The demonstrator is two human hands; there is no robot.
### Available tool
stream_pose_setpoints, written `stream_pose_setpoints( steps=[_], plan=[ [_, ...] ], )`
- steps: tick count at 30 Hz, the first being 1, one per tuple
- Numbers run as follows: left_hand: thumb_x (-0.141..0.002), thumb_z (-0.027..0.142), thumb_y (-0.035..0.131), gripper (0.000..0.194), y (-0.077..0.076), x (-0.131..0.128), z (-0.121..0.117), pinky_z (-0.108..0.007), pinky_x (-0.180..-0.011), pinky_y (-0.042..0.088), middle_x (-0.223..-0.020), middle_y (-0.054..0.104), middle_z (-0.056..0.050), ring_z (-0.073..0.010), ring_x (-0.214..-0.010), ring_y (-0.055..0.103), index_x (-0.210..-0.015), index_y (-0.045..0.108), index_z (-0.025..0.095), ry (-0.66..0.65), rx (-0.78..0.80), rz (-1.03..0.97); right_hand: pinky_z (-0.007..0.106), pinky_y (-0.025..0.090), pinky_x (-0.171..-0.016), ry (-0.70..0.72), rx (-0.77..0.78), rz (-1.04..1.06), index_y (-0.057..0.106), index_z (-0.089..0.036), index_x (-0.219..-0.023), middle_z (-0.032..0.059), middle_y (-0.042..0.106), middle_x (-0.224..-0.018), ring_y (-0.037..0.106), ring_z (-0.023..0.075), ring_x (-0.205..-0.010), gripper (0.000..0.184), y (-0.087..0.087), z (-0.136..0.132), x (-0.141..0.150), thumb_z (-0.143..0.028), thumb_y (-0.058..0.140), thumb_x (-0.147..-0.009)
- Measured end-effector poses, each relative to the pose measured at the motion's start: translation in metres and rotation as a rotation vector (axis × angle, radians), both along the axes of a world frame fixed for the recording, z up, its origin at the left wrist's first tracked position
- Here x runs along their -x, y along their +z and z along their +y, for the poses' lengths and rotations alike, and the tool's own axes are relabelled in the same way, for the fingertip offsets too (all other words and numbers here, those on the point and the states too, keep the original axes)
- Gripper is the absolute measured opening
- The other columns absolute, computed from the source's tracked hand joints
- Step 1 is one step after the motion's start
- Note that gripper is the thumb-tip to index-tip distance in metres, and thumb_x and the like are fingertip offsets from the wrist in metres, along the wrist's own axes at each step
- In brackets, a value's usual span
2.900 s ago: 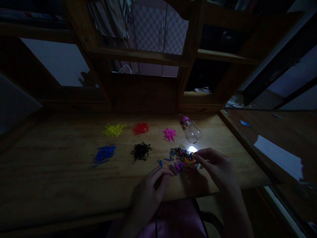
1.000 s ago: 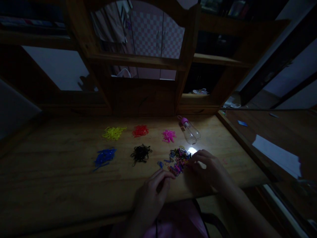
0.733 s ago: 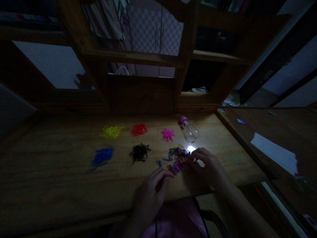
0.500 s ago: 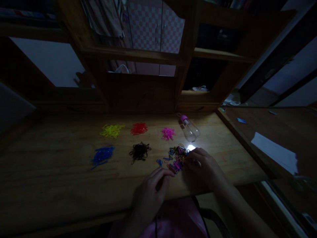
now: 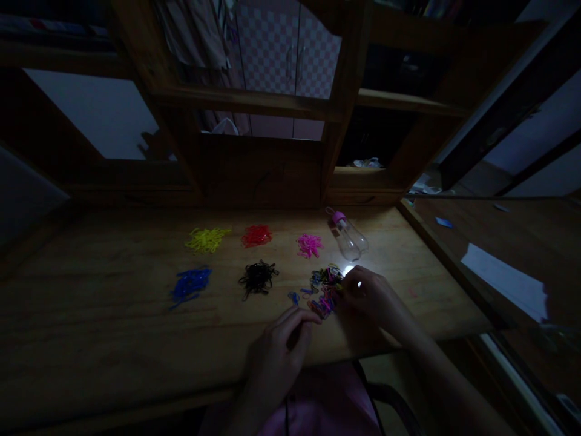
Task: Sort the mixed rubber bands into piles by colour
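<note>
A mixed heap of small coloured elastic bands point(image 5: 325, 289) lies on the wooden desk point(image 5: 113, 339) near its front edge. My right hand point(image 5: 374, 298) rests on the heap's right side, fingers curled down into the bands; what they pinch is too dark to make out. My left hand point(image 5: 279, 348) sits just below and left of the heap, fingertips bent together near a few loose bands. Sorted piles lie further back: yellow point(image 5: 206, 238), red point(image 5: 256, 235), pink point(image 5: 309, 244), blue point(image 5: 190, 283) and black point(image 5: 258, 277).
A clear bottle with a pink cap point(image 5: 348, 235) lies on its side behind the heap, beside a bright spot of light. Wooden shelving point(image 5: 254, 103) rises at the desk's back. A white sheet point(image 5: 503, 280) lies on the surface to the right.
My right hand has slid left and down onto the mixed heap, covering its right part. My left hand has stayed almost still. The view shifted slightly.
</note>
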State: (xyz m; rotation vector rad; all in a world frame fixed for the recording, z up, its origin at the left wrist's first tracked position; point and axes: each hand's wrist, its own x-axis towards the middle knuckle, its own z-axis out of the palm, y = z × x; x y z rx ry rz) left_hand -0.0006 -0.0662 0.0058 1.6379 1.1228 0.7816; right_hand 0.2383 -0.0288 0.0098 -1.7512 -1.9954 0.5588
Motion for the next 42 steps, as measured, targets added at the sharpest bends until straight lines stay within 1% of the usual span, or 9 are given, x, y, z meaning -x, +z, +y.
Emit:
stream_pose_setpoints(
  steps=[6,12,17,20,24,30,34,38,42],
  plan=[
    [-0.096,0.022,0.046,0.021,-0.001,0.000,-0.001,-0.024,-0.083,0.043,-0.098,0.068,0.001,-0.0168,-0.097,0.063,-0.093,0.066,0.026,0.004,0.002,-0.014,0.028,0.050,-0.063,-0.060,0.103,0.323,0.066,-0.019,-0.084,0.0042,0.071,-0.080,0.066,0.0175,-0.071,0.010,0.015,-0.004,-0.008,-0.028,0.065,-0.082],
    [-0.096,0.022,0.046,0.020,-0.001,0.000,0.000,-0.024,-0.083,0.043,-0.097,0.068,0.001,-0.0164,-0.096,0.063,-0.093,0.066,0.026,-0.003,-0.002,-0.028,0.028,0.054,-0.066,-0.134,0.263,0.737,0.064,-0.018,-0.084,0.0023,0.072,-0.077,0.069,0.0168,-0.069,0.018,0.009,0.000,-0.015,-0.031,0.075,-0.076],
    [-0.096,0.023,0.047,0.020,-0.001,0.000,0.000,-0.023,-0.081,0.043,-0.094,0.068,0.002,-0.0159,-0.093,0.063,-0.092,0.066,0.026,0.007,-0.002,-0.016,0.030,0.057,-0.072,-0.214,0.366,0.955,0.065,-0.018,-0.084,0.0008,0.072,-0.075,0.071,0.0158,-0.067,0.025,0.009,0.002,-0.013,-0.031,0.081,-0.070],
    [-0.096,0.023,0.046,0.020,0.000,0.000,-0.001,-0.023,-0.081,0.043,-0.095,0.068,0.002,-0.0160,-0.093,0.063,-0.093,0.066,0.026,0.009,0.002,-0.011,0.029,0.056,-0.074,-0.244,0.409,1.023,0.068,-0.018,-0.088,0.0016,0.073,-0.077,0.071,0.0152,-0.069,0.027,0.012,0.001,-0.011,-0.031,0.082,-0.069],
    [-0.095,0.022,0.045,0.022,0.001,0.000,-0.001,-0.025,-0.079,0.044,-0.094,0.069,0.000,-0.0176,-0.091,0.063,-0.094,0.067,0.026,0.014,0.002,-0.017,0.030,0.055,-0.080,-0.236,0.464,1.052,0.071,-0.017,-0.098,0.0048,0.074,-0.092,0.070,0.0149,-0.078,0.032,0.016,0.000,-0.009,-0.031,0.081,-0.071],
    [-0.095,0.021,0.046,0.022,0.001,0.000,0.000,-0.025,-0.081,0.044,-0.095,0.068,0.000,-0.0178,-0.093,0.063,-0.094,0.068,0.025,0.009,-0.008,-0.019,0.032,0.055,-0.079,-0.143,0.534,0.949,0.068,-0.017,-0.084,0.0029,0.071,-0.080,0.069,0.0154,-0.074,0.023,0.019,0.000,-0.010,-0.032,0.080,-0.070],
    [-0.095,0.021,0.046,0.023,-0.002,0.000,0.000,-0.025,-0.079,0.044,-0.095,0.068,0.000,-0.0175,-0.092,0.063,-0.097,0.068,0.026,0.008,-0.011,-0.014,0.036,0.055,-0.084,-0.102,0.563,0.874,0.067,-0.016,-0.083,0.0047,0.070,-0.083,0.069,0.0170,-0.077,0.023,0.019,0.002,-0.011,-0.035,0.077,-0.074],
    [-0.095,0.022,0.046,0.022,-0.001,0.000,-0.001,-0.025,-0.079,0.044,-0.096,0.069,0.000,-0.0174,-0.093,0.063,-0.096,0.068,0.026,0.018,-0.007,-0.002,0.033,0.056,-0.087,-0.148,0.596,1.036,0.068,-0.017,-0.082,0.0038,0.069,-0.086,0.069,0.0159,-0.081,0.016,0.014,0.007,-0.012,-0.028,0.076,-0.075],
    [-0.096,0.022,0.046,0.021,0.001,0.000,0.000,-0.025,-0.082,0.044,-0.098,0.068,0.001,-0.0167,-0.096,0.063,-0.094,0.067,0.026,0.004,0.002,-0.010,0.026,0.052,-0.097,-0.251,0.574,1.322,0.069,-0.015,-0.085,0.0067,0.070,-0.102,0.067,0.0163,-0.100,0.008,0.010,0.011,-0.008,-0.017,0.071,-0.077]
  ],
)
